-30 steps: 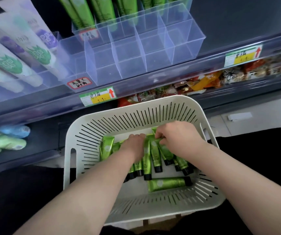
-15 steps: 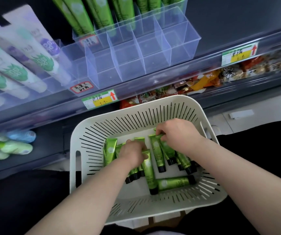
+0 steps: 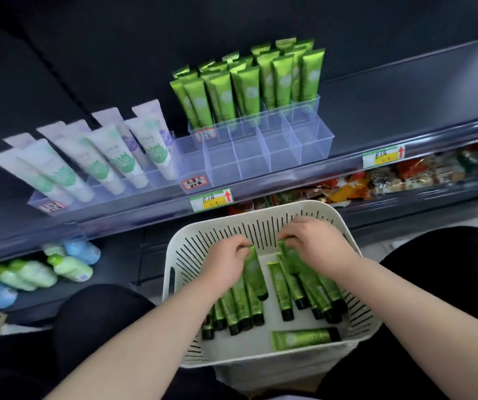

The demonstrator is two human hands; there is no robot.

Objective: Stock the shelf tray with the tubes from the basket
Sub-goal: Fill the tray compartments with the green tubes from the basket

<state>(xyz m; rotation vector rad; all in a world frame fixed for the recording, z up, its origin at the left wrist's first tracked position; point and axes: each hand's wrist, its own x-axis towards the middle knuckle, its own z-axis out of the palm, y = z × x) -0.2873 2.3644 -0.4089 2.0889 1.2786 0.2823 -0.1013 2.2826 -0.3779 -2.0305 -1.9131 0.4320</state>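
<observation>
Fingers (image 3: 239,246) of left hand (image 3: 226,264): curling and pinching the crimped end of one green tube (image 3: 252,268), its black cap pointing toward the body and its length lying over neighbouring tubes. Fingers (image 3: 288,235) of right hand (image 3: 320,246): curling likewise, pinching the crimped end of a second green tube (image 3: 289,256) at the head of the right-hand bunch. Working with both hands inside the white slotted basket (image 3: 203,235), near its far wall, hands close together but apart.

Lying on the basket floor: remaining tubes (image 3: 240,310) in two rough bunches, caps toward the body; single tube (image 3: 279,287) lying between the bunches; one more, the crosswise tube (image 3: 304,338), lying near the front wall.

Sitting on the shelf just above the basket: clear divided shelf tray (image 3: 260,157), carrying standing green tubes (image 3: 246,88) in its rear compartments, crimped ends up.

Also noting: white tubes (image 3: 102,157) leaning in the tray to the left; yellow price tag (image 3: 211,199) hanging on the shelf edge; snack packets (image 3: 390,180) lying on the shelf below; green and blue bottles (image 3: 70,267) lying at lower left.
</observation>
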